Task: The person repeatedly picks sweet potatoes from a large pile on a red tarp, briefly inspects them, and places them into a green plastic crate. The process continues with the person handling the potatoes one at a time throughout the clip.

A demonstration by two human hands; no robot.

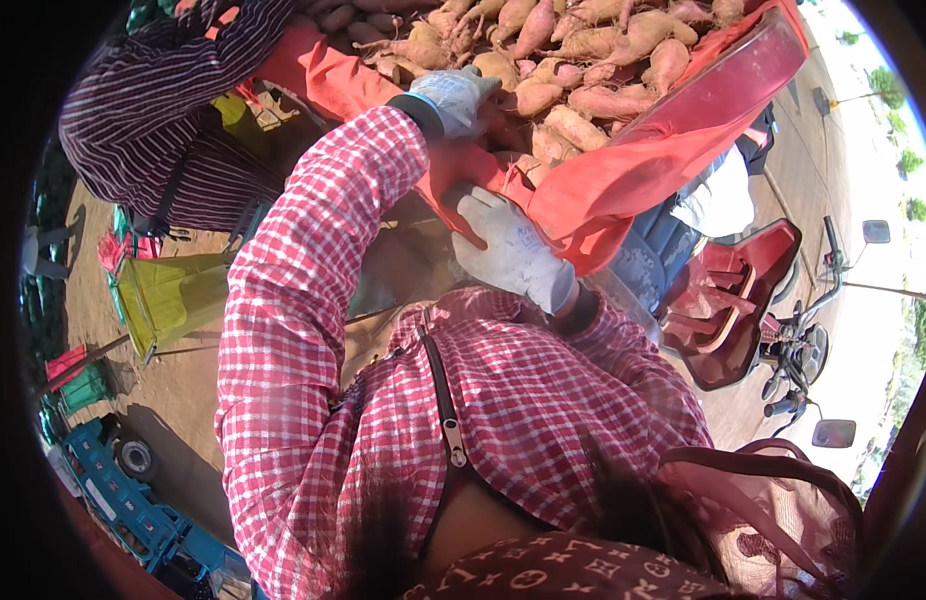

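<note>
My left hand [457, 99], in a white work glove, reaches over the near edge of a heap of sweet potatoes [538, 97]. Its fingers curl down against the roots, and whether they grip one is hidden. Lower and closer to my chest is my gloved right hand [508, 244]. A fold of red sheet [583, 202] lies between its thumb and fingers. The sheet lines the load and drapes over its near and right sides. Several roots, pink to tan with hairy rootlets, lie just beyond both hands.
At left a person in a striped top [170, 127] stands close to the load. A yellow-green sack [170, 296] is held upright behind my left arm. A blue truck [125, 502] stands lower left. To the right are a motorcycle [804, 345] and a white cloth [718, 199].
</note>
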